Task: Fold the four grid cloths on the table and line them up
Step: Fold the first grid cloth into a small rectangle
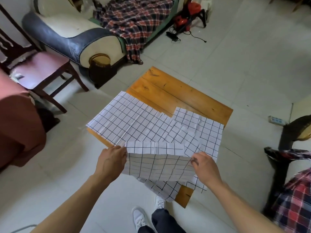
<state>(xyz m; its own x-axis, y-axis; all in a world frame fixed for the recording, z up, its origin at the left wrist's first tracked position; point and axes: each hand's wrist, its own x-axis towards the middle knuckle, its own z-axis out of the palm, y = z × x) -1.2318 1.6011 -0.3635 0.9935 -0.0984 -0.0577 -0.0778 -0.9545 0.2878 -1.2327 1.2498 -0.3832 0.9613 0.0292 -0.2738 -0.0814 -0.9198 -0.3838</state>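
Several white cloths with a black grid lie overlapping on a low wooden table [170,91]. The largest spread cloth [127,120] covers the table's left part, and a smaller one [208,137] lies at the right. The nearest grid cloth [156,158] is lifted off the table, its top edge folded over towards me. My left hand [111,158] pinches its left upper corner. My right hand [204,165] pinches its right upper corner. Another cloth [161,185] hangs over the near edge below.
A sofa [70,34] with a plaid blanket [134,21] stands beyond the table. A wooden chair [38,64] is at the left, dark furniture with plaid fabric [292,195] at the right. My feet [146,214] are by the near table corner. Tiled floor surrounds the table.
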